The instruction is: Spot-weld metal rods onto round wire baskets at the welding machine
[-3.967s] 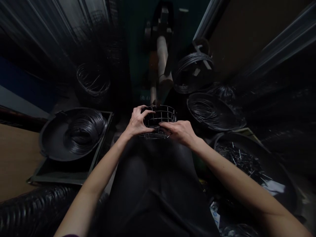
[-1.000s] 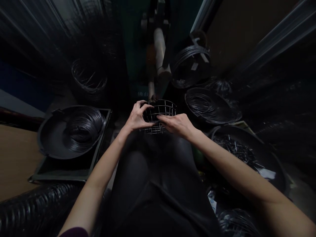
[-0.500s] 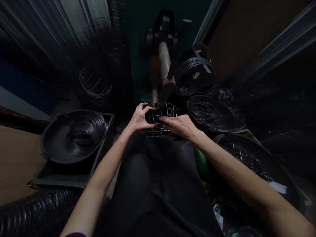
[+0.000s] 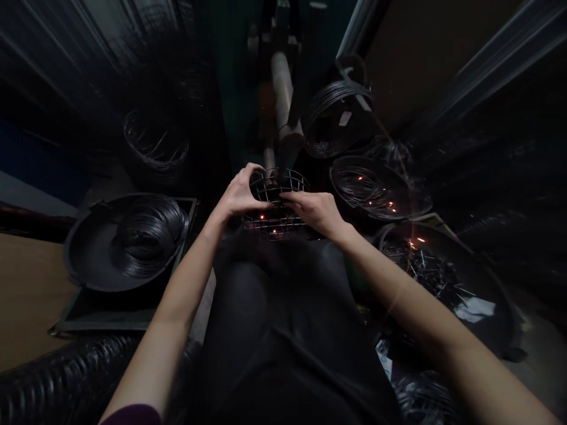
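A small round wire basket (image 4: 278, 183) sits in front of me, under a machine arm with a pale cylinder (image 4: 280, 88). My left hand (image 4: 239, 193) grips its left rim with curled fingers. On the near right side, my right hand (image 4: 315, 211) is closed over the wires. Small orange sparks glow at the basket's lower front and scatter to the right.
A dark pan with a coil of wire (image 4: 146, 233) rests in a tray (image 4: 128, 307) at the left. Wire coils (image 4: 156, 141) and pans of wire (image 4: 372, 189) stand behind and right. A pan of short wire pieces (image 4: 438, 277) lies at the right. Corrugated hose (image 4: 57, 378) lies lower left.
Orange sparks have appeared at the basket and over the pans to the right. Both hands and the basket have shifted slightly up and left in view.
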